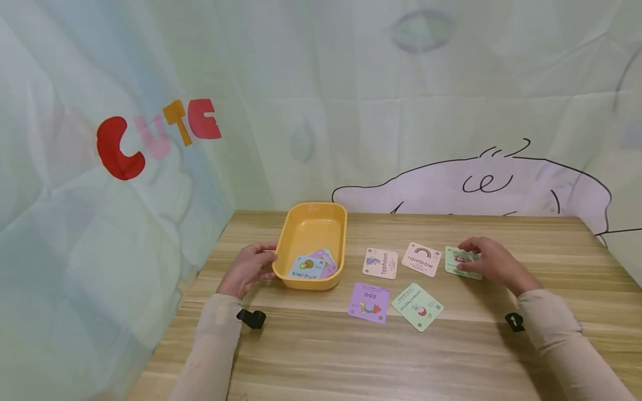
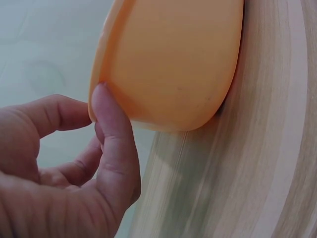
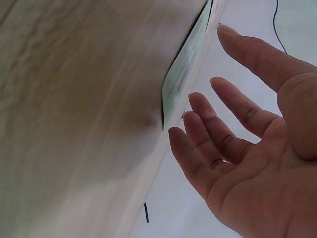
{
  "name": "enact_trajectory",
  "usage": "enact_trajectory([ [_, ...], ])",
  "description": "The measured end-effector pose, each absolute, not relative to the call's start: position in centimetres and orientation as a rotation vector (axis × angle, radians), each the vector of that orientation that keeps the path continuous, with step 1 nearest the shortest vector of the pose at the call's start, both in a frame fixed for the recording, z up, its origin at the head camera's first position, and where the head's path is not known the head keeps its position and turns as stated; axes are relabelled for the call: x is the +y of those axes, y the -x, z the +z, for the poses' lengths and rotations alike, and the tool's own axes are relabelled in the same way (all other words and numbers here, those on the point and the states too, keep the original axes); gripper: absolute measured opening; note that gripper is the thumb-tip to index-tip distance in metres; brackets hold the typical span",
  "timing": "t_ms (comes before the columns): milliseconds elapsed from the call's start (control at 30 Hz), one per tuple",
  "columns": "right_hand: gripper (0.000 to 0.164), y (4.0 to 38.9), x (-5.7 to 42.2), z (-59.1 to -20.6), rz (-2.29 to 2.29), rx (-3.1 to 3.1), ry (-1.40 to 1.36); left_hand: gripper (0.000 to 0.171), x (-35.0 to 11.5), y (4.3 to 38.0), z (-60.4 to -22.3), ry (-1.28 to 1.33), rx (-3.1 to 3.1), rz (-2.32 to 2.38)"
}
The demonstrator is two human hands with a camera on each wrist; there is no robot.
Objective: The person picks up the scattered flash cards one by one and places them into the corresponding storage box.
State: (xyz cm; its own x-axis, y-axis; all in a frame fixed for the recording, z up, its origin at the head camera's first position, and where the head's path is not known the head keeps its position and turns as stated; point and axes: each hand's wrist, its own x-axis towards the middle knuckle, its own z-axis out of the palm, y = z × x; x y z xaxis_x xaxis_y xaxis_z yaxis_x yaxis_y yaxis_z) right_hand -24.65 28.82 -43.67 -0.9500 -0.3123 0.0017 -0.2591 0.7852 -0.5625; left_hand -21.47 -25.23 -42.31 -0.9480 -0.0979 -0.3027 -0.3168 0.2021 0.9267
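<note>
In the head view my left hand [image 1: 249,269] is at the near left side of a yellow plastic tray [image 1: 312,207]. The left wrist view shows its thumb and finger pinching the tray's rim [image 2: 94,94]. A kiwi fruit card [image 1: 305,268] lies inside, overlapping purple cards [image 1: 330,262]. On the right, my right hand [image 1: 489,260] hovers over a green card [image 1: 453,266], partly covering its picture. Its fingers are spread and loosely bent beside the card [image 3: 184,67] in the right wrist view, with nothing between them.
Left of the green card lie a rainbow card [image 1: 420,270] and a typhoon card [image 1: 379,272]. Nearer me are a purple zoo card [image 1: 368,312] and a green Lantern Festival card [image 1: 408,298]. A printed cloth [image 1: 281,139] hangs behind the wooden table [image 1: 311,345].
</note>
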Motion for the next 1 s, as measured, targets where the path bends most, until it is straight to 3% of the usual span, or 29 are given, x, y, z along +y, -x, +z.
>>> enact_trajectory([
  [733,0.066,26.0,29.0,-43.9,-0.714,2.847,0.426,0.04,-25.1,21.4,-42.1,0.419,2.304,1.804],
  [1000,0.063,26.5,28.4,-42.8,-0.59,2.82,0.441,0.04,-25.2,21.4,-42.1,0.411,2.301,1.813],
])
